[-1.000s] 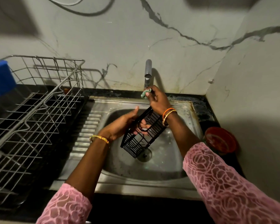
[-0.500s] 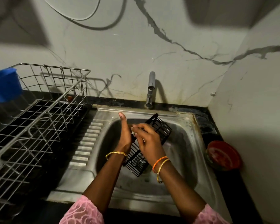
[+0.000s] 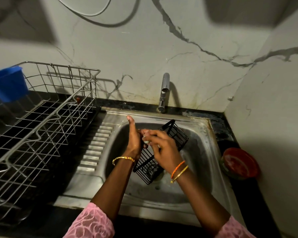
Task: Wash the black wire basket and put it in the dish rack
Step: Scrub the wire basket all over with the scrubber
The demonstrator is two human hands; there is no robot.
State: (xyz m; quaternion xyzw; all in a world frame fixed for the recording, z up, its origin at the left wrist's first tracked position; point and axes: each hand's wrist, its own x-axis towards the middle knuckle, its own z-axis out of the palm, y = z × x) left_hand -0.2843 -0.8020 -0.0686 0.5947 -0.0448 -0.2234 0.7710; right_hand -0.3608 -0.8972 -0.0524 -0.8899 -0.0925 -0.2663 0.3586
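Note:
The black wire basket [image 3: 176, 136] is tilted over the steel sink [image 3: 203, 152], its far end up and its near end low by the drain. My left hand [image 3: 133, 140] grips the basket's left side, thumb pointing up. My right hand [image 3: 163, 150] presses a small pale green scrubber [image 3: 146, 141] against the basket's middle, fingers curled round it. The metal dish rack [image 3: 41, 121] stands on the counter to the left of the sink, empty in the part I see.
The tap [image 3: 164, 92] stands behind the sink; I see no water running. A blue container [image 3: 7, 85] hangs at the rack's far left. A red bowl [image 3: 240, 163] sits on the black counter right of the sink. The wall closes in on the right.
My right hand came down from the tap with the scrubber and now rubs the basket. The view has tilted down a little since then.

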